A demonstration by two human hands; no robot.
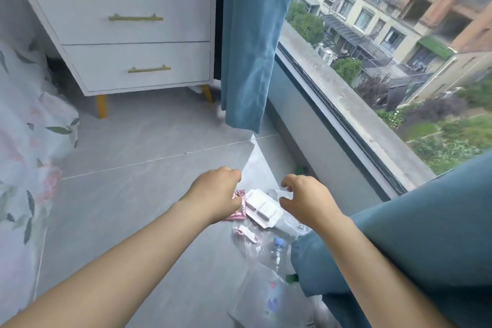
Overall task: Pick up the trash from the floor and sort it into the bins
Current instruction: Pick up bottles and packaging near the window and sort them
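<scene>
- The trash lies in a heap on the floor [133,194], close to the low wall [306,136] under the window [399,48]: a pink wrapper [239,210], a white blister pack [262,208] touching it, and nearer the camera a crumpled clear bag [249,245].
- A small pink-and-white scrap [247,233] seems to lie in or on the clear bag; a small bottle [278,246] with a blue cap lies just beside it.
- The left hand [215,192] is curled over the pink wrapper's left edge; whether its grip holds the wrapper, I cannot tell.
- The right hand [308,201] hovers by the blister pack, its grip a loose claw with the thumb apart and nothing plainly held.
- The nightstand [133,34] has both drawers closed.
- A blue curtain [399,247] crowds the right forearm and covers the heap's right edge.
- Bare tiles run left of the heap towards the floral bed cover [24,154].
</scene>
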